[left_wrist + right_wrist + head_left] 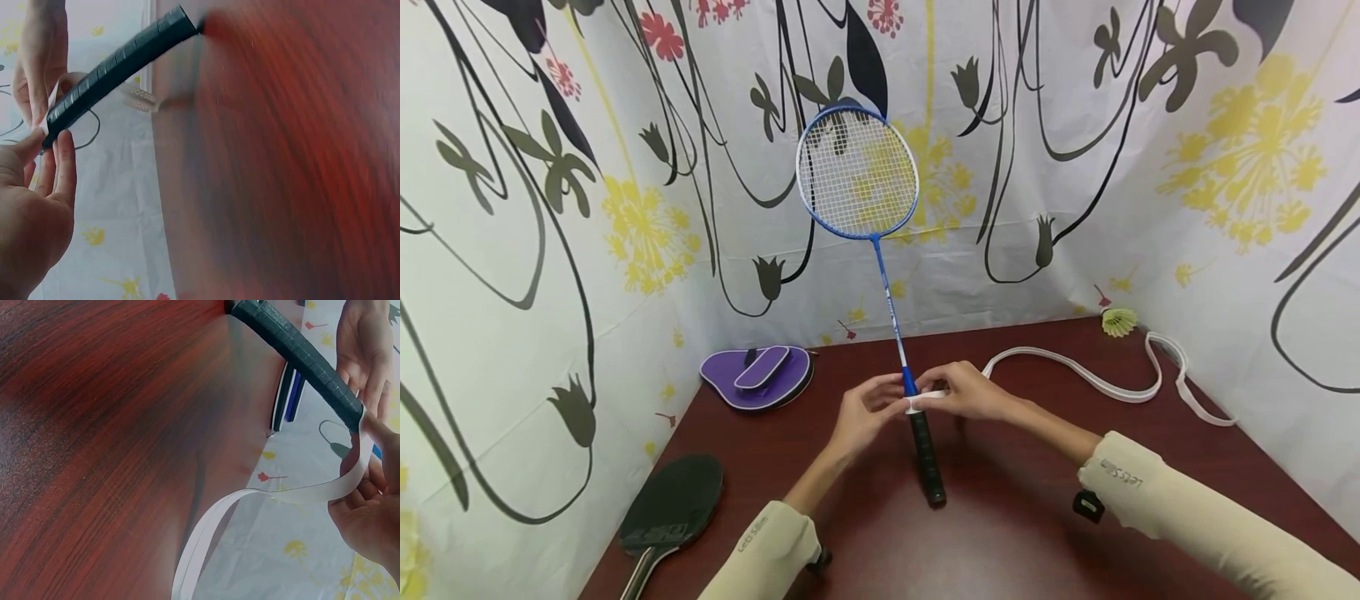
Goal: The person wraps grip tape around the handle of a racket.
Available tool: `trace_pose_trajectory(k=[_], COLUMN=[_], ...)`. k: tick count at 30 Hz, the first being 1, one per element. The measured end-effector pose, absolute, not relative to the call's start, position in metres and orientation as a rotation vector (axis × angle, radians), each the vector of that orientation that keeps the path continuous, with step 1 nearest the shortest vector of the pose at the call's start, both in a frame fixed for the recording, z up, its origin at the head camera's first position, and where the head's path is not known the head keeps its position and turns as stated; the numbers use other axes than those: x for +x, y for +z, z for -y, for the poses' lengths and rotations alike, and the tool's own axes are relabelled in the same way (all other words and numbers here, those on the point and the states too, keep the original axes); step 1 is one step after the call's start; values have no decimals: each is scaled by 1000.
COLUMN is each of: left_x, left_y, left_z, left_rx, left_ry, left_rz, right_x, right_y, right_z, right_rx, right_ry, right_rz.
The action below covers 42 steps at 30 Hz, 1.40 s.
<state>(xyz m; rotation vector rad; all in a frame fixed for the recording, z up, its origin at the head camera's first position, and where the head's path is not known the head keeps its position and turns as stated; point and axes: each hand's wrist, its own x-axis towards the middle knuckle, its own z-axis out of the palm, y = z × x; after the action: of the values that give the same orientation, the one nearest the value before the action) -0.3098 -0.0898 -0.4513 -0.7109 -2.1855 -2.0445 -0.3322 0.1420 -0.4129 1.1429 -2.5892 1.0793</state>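
A blue and white badminton racket (pixel 891 308) stands tilted over the table, its strung head up and its black handle (pixel 927 458) pointing down toward me. My left hand (pixel 861 417) holds the racket with thumb and fingers at the top of the handle. From the other side, my right hand (pixel 970 393) pinches a white strip (pixel 1075 358), which looks like grip tape, at that same spot. In the right wrist view the strip (pixel 312 491) runs from the handle top through the right hand and hangs down in a curve. Both thumbs lie close together there.
A purple bat case (pixel 722 379) lies at the back left of the dark red table (pixel 1000 525). Nearer on the left is a black table tennis bat (pixel 673 504). A yellow shuttlecock (pixel 1118 322) rests at the back right corner. Patterned curtains (pixel 737 208) enclose the table.
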Motion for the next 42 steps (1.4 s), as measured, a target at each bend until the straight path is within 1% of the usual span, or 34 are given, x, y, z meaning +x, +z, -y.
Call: trace_pose_trajectory(k=[6,15,22,28,34,42], left_x=[-305,-306,-303,-303,-306,-304], left_y=[-457,-459,-458,-448,-447,-443], left_z=[88,83,81,78,78,82], left_rx=[-673,-687,-654,-560,-474,-540], left_ry=[-2065,-2045,-2010,-2096,-2106,-2040], left_rz=[2149,2067,2076,2059,2089,2166], right_x=[-331,-326,-323,-319,-313,-307], right_y=[-414,-415,-416,-416,-423,-429], right_z=[-140,-138,-138,-134,-128,-125], right_rx=[1129,1111,1153,1179,1110,1083], right_ry=[1114,1164,1202,1211,1223,1234], right_rz=[2604,2583,2549,2478,2444,2352])
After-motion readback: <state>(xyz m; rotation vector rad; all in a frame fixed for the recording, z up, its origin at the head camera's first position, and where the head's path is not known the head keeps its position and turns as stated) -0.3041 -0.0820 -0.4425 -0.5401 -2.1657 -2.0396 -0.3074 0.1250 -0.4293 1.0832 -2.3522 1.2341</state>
